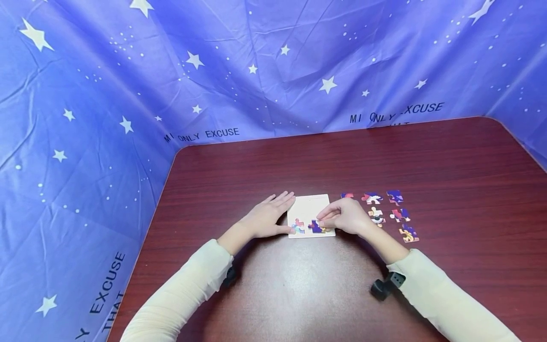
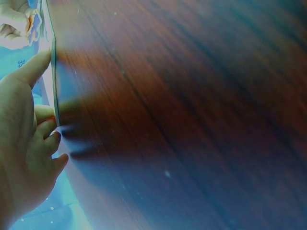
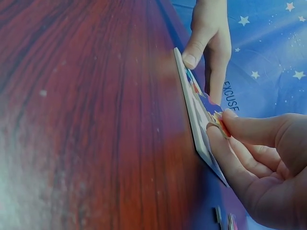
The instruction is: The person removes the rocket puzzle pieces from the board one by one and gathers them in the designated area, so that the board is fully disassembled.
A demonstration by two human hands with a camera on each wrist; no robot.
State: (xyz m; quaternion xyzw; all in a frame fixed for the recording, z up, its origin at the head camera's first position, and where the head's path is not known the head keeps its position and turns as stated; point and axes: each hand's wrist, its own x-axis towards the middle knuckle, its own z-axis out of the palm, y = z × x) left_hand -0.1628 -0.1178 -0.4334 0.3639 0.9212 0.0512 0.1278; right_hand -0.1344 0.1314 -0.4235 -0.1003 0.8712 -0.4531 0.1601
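Note:
A pale square puzzle board with a raised rim lies on the table. One jigsaw piece with light, pink and blue patches sits in its near left corner. My left hand rests along the board's left side, fingers stretched out and thumb on the near left corner. My right hand pinches a dark blue jigsaw piece with yellow and red parts between thumb and finger, over the board's near right part. In the right wrist view this jigsaw piece is tilted above the board.
Several loose jigsaw pieces lie in rough rows right of the board; my right hand partly covers one. The dark red wooden table meets a blue star-printed curtain at its back and sides.

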